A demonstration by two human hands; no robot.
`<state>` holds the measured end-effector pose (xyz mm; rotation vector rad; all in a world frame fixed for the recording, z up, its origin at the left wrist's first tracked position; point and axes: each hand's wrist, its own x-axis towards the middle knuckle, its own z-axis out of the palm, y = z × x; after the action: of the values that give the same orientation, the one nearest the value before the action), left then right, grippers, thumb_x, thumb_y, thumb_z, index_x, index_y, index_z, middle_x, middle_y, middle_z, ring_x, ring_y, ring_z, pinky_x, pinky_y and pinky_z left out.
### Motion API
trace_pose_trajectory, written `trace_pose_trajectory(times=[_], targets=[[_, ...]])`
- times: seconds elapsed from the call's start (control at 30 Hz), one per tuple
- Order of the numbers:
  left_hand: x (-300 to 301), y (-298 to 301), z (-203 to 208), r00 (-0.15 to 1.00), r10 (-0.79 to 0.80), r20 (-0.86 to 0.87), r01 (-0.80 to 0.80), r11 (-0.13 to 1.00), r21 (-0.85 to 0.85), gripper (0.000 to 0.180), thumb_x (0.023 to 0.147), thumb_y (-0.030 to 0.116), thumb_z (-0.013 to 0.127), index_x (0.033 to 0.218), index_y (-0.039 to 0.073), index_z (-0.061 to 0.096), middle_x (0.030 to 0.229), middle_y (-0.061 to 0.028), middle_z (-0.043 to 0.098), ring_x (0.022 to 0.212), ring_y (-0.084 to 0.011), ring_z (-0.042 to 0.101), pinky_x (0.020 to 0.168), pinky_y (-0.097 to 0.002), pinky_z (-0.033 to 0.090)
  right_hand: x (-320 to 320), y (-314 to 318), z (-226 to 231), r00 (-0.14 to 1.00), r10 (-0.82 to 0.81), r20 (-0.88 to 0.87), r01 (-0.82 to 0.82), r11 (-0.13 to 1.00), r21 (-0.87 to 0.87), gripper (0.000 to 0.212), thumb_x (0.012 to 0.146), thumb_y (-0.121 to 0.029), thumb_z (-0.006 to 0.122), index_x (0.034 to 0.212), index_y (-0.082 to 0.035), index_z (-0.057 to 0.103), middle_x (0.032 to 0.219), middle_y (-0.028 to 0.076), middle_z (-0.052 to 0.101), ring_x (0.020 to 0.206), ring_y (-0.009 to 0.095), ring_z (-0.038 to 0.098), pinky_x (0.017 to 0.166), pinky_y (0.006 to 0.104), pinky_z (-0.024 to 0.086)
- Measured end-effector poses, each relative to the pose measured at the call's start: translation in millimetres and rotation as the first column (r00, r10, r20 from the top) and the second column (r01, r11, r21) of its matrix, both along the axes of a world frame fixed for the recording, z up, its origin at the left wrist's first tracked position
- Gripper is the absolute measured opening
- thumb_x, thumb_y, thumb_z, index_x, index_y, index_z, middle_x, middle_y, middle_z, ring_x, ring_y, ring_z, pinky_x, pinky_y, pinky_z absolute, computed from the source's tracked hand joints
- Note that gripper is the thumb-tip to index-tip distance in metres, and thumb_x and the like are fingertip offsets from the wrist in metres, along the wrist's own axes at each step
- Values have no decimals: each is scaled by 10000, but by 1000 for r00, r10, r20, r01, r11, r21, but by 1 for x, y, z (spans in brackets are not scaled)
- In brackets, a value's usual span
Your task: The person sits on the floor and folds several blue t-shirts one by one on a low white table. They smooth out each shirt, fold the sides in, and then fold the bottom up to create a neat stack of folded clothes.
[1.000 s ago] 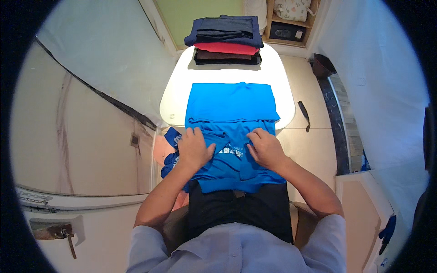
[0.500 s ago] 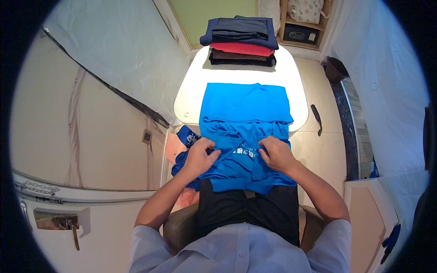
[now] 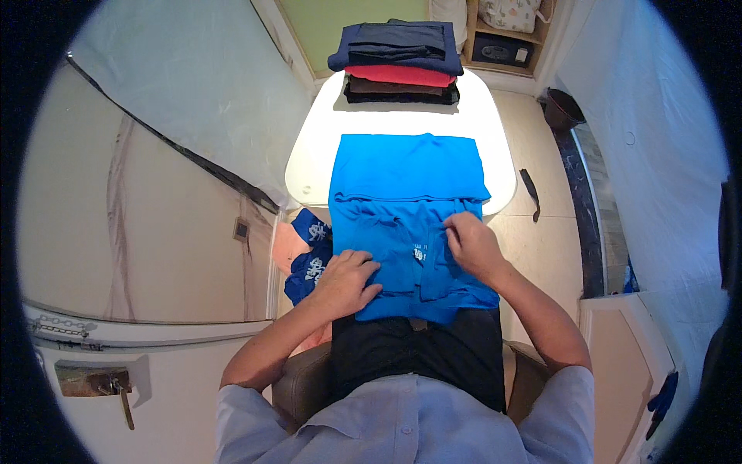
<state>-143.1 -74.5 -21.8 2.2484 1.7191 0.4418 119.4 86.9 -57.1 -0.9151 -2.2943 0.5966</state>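
A bright blue T-shirt [image 3: 410, 166], partly folded, lies across the near part of the white table and hangs over my lap. Its far part is turned over in a flat band; white print shows between the inward-folded sleeves. My left hand [image 3: 348, 284] rests on the shirt's left side, fingers laid on the cloth and thumb apart. On the right side, my right hand [image 3: 473, 243] pinches the folded sleeve cloth between thumb and fingers.
At the far end of the white table [image 3: 309, 147] stands a stack of folded clothes [image 3: 398, 54], dark, red and brown. Blue printed cloth [image 3: 309, 267] and pink cloth [image 3: 286, 246] lie left of my lap. A dark strap [image 3: 529, 193] lies on the floor, with a bucket [image 3: 563, 110] beyond.
My left hand has moved down and flattened onto the cloth. My right hand has shifted up, and the left sleeve now lies flatter, folded inward.
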Motion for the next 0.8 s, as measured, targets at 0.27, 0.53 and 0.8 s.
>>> trace_pose_trajectory(times=[0.27,0.53,0.8], targets=[[-20,-13,19,995,-37,98,54,983,-173,503,765,212,839,1209,42,675,1273,-165,619,1175,-374,577,990,-462,481,36,13,32,988,-104,112,128,964,-233,172,917,-162,676,954,-15,594,937,206,631,854,383,644,725,468,517],[-17,-42,21,950,-289,-117,280,956,-89,560,731,220,860,1241,83,672,1312,-133,583,1298,-331,497,1102,-457,385,77,-44,59,767,481,425,-541,841,25,611,813,-446,783,1233,-38,609,1192,176,597,1117,337,560,897,438,472],[-25,-43,-1,943,-287,-167,293,956,17,530,692,128,807,1194,39,663,1229,-118,624,1215,-318,564,1005,-431,469,77,-52,33,753,341,563,-540,809,232,368,842,-206,679,1173,-45,654,1167,119,625,1054,282,592,844,386,498]])
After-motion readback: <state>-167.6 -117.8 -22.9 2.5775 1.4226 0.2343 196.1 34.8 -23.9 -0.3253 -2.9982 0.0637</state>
